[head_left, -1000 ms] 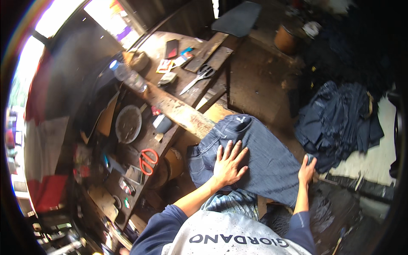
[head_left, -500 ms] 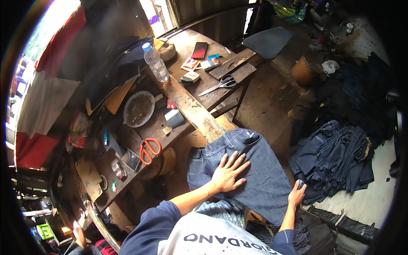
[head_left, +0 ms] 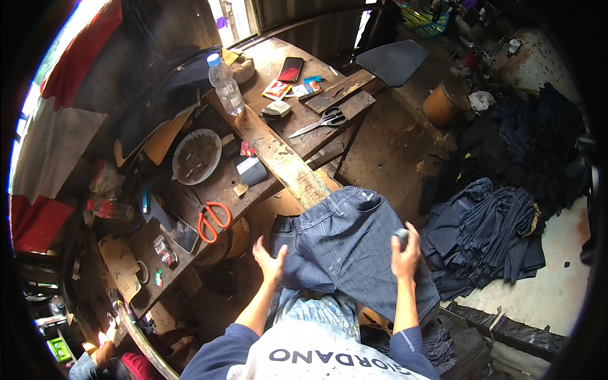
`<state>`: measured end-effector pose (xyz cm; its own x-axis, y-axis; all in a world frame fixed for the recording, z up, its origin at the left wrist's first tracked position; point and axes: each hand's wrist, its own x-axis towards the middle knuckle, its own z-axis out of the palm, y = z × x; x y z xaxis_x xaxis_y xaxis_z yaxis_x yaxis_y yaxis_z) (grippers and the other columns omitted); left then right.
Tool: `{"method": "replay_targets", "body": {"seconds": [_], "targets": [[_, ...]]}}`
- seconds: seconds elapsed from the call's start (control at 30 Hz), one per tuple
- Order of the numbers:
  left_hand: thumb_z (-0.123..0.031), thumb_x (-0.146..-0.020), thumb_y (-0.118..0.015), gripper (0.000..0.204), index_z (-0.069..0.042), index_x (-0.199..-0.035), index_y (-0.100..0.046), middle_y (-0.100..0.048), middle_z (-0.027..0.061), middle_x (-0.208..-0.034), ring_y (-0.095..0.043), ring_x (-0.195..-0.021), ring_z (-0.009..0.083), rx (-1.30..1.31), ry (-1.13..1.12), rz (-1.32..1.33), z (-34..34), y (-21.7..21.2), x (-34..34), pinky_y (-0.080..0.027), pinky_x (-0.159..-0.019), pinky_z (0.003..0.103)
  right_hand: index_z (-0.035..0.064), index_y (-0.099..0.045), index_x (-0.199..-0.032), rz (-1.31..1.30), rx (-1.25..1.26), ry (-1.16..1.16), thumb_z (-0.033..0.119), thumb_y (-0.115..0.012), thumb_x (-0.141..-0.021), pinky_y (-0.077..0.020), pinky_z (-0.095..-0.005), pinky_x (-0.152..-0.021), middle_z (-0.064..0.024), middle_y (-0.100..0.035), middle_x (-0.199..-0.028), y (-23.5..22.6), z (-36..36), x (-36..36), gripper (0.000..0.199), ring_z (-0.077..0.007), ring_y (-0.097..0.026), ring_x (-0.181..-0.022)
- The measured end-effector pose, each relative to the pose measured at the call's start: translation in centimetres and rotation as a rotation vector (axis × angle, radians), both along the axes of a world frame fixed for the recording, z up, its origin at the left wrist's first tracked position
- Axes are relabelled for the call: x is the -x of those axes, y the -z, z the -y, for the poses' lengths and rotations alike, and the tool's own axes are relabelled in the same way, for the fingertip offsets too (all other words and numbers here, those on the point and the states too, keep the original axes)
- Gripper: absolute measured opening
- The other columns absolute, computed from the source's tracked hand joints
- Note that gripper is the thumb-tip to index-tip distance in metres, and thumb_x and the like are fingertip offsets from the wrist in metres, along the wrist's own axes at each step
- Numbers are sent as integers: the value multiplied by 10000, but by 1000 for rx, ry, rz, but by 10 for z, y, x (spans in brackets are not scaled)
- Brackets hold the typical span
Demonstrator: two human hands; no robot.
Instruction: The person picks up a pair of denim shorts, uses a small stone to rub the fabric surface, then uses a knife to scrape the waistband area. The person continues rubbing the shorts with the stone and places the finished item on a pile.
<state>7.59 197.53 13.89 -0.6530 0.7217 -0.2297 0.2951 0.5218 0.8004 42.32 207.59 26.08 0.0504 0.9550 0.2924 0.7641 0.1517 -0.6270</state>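
Fingers of the L hand [head_left: 270,265] are spread, gripping nothing, by the left edge of the jeans [head_left: 351,250]; can't tell if they touch. R hand [head_left: 407,261] is curled round a small dark object [head_left: 400,235], kind unclear, over the denim's right part. Jeans lie in front of the torso, seemingly across the lap, waistband by the near end of a wooden plank [head_left: 288,170]. Step in hand: prob. handling/adjusting the jeans; next move prob. calls for L palm flat to steady cloth, w/ R free to use its obj. Crumpled denim pile [head_left: 484,234] is just right; orange-handled scissors [head_left: 206,214] left, on the workbench [head_left: 258,192]; black-handled scissors [head_left: 320,122] farther up, nr a clear bottle [head_left: 225,85].
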Motion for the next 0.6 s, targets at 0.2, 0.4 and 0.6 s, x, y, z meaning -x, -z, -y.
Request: {"method": "replay_targets", "body": {"seconds": [0.2,0.4,0.6], "targets": [[-601,-734,-809,1112,33,-1516,-336,-412,217,-1533,-399,-1419,315,175,-1,709,5,62,16,-337,-1150,410,-26,-528,-1211,213,227,-218,342,-680,-918,-265,-561,-1180,-277,-412,-1511,10,-27,60,495,-463,-347,-1428],[-434,-817,-823,588,29,-1156,-692,-733,115,-1082,-688,-970,191,152,0,631,37,43,46,-524,-895,330,-32,-511,-1286,141,208,-199,352,-676,-925,-309,-519,-1164,-280,-451,-1481,9,-28,59,553,-454,-394,-1401],[-504,-836,-751,909,31,-1472,-384,-360,261,-1524,-383,-1389,420,413,247,-37,17,7,48,-351,-1137,469,39,-522,-1226,7,188,268,470,-607,-961,-483,-513,-915,-283,-632,-1165,18,-47,4,514,-461,-607,-1083]]}}
